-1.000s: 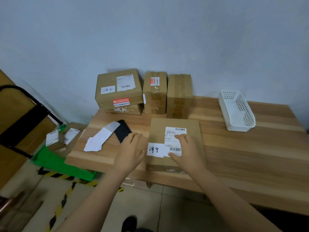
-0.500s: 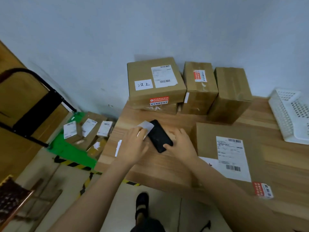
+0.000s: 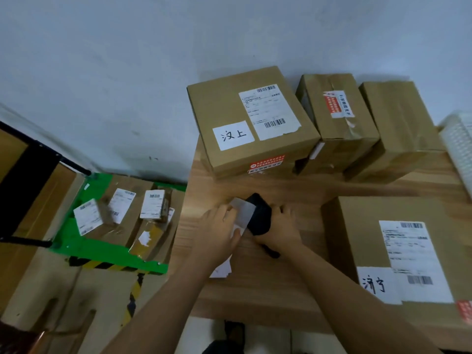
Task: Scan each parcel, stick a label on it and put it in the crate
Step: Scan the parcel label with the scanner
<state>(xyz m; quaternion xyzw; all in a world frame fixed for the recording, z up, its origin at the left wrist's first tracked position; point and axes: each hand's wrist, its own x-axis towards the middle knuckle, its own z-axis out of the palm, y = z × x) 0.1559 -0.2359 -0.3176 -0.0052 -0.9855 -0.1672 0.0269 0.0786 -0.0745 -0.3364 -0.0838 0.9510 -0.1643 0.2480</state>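
**Inspector A:** What surface and room are we looking at?

**Inspector B:** A light wooden table (image 3: pixel 306 297) is standing against a pale grey-blue wall (image 3: pixel 127 60). To its left, on a beige floor (image 3: pixel 38 290), a green crate (image 3: pixel 76 246) is holding several labelled parcels. Black-and-yellow hazard tape (image 3: pixel 107 265) is running along the floor by the crate.

**Inspector A:** And the parcels on the table?

**Inspector B:** Three are lining the wall: a large box (image 3: pixel 252 123) with a handwritten white tag, then a taped middle box (image 3: pixel 337 118) and a plain right box (image 3: pixel 401 129), each just beside the next. A flat near parcel (image 3: pixel 398 251) is lying at the right, carrying a shipping label and a handwritten sticker (image 3: pixel 375 284).

**Inspector A:** The hands?

**Inspector B:** The right hand (image 3: pixel 278 231) is curling around a black scanner (image 3: pixel 260 217), gripping it. The left hand (image 3: pixel 217 233) is pinching a strip of label paper (image 3: pixel 242 215) with thumb and fingers; loose white labels (image 3: pixel 222 270) are showing below that wrist.

**Inspector A:** Anything obscured?

**Inspector B:** A white basket (image 3: pixel 459 144) is being cut off at the right edge. A dark frame (image 3: pixel 30 180) at the left is only partly showing. The crate's labels are blurring, so print is unreadable.
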